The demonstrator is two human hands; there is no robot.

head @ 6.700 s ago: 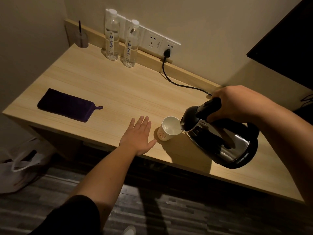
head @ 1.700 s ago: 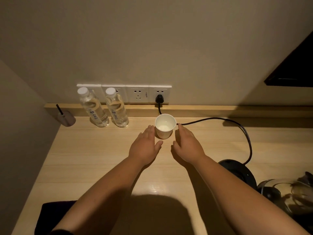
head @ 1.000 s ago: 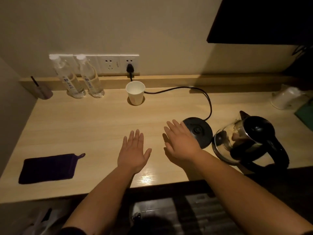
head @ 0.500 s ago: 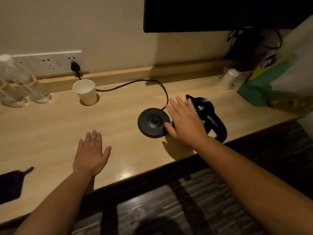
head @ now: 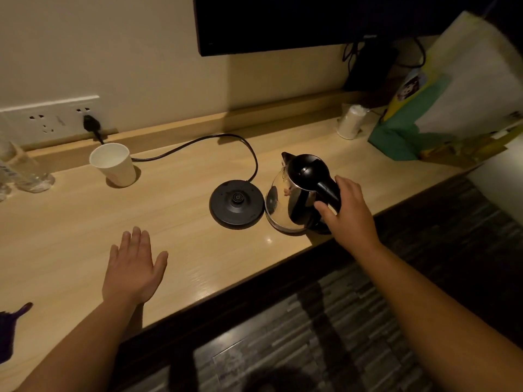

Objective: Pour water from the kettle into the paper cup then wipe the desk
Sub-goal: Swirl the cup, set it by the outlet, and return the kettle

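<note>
The kettle (head: 294,193) stands on the desk (head: 175,227) just beside its base (head: 236,203) — steel-bodied, likely heavy and slick, so we take its black handle, where our right hand (head: 346,213) is closing, grip not yet firm. Our left hand (head: 133,267) lies flat, empty. The paper cup (head: 113,164) sits well apart — its contents unreadable; the cloth (head: 11,329) is cut off.
</note>
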